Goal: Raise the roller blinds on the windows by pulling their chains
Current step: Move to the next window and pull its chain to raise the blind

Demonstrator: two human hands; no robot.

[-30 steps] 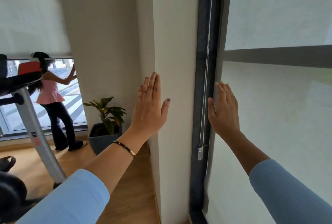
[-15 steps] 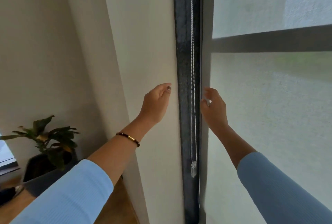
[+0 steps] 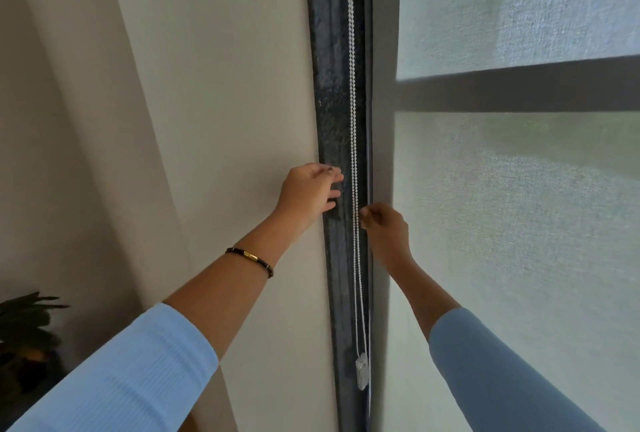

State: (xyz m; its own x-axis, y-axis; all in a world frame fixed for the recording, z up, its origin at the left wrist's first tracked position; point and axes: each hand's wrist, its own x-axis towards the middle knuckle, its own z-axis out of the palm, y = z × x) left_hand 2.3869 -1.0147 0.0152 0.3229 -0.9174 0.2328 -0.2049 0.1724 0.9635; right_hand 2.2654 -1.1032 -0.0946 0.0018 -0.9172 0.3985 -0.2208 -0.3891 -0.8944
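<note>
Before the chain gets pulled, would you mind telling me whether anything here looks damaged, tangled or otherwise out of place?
Nothing stands out. The bead chain hangs straight along the dark window frame, its connector at the bottom of the loop. The roller blind lies flat and fully lowered. Both hands, left hand and right hand, are close beside the chain.

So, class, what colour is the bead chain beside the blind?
White, as the head view shows: the bead chain.
</note>
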